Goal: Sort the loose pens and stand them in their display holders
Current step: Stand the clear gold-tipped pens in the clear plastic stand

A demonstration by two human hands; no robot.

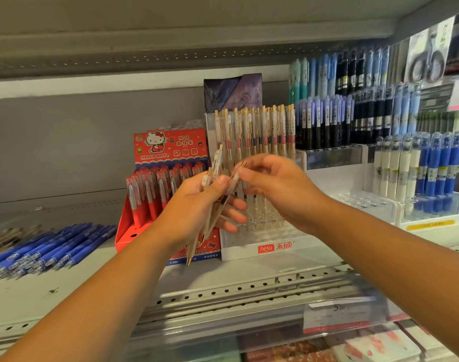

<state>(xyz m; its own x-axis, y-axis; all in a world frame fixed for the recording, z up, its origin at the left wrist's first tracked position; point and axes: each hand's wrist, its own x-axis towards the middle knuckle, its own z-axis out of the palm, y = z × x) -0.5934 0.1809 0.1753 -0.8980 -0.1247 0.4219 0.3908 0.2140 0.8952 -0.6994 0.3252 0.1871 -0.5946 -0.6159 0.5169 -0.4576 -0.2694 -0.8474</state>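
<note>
Head view, left hand (195,209) gripping gold-tipped pens (217,163)

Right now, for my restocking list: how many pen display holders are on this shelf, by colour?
Red cardboard Hello Kitty box: 1
White-based clear hesu rack: 1
Clear plastic racks, right side: 2
Total: 4

A stationery shop aisle.
Metal shelf (249,267) with a price label (338,317) on its front edge (printed figures blurred), rows of pens (254,131) standing in branded display holders (272,248).
</note>
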